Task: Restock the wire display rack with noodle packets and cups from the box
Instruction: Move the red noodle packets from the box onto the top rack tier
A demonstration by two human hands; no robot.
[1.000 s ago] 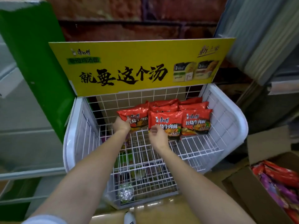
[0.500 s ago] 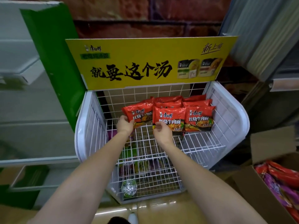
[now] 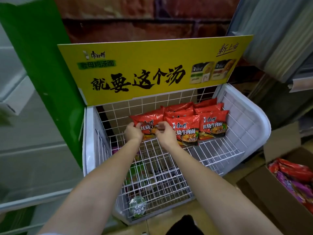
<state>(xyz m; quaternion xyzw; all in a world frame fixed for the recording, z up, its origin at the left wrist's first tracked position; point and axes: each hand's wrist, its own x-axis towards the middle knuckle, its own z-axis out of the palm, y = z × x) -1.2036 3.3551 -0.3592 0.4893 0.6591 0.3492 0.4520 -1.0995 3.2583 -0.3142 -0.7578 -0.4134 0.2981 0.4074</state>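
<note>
In the head view, both hands are reaching into the white wire display rack (image 3: 250,119) at mid-frame. The left hand (image 3: 133,132) is gripping the left edge of a red noodle packet (image 3: 149,120), and the right hand (image 3: 165,133) is pinching its lower right part. More red noodle packets (image 3: 211,122) are standing in rows just right of it, below the yellow sign (image 3: 152,68). The cardboard box (image 3: 274,192), holding red and purple packets (image 3: 294,175), is sitting at lower right.
</note>
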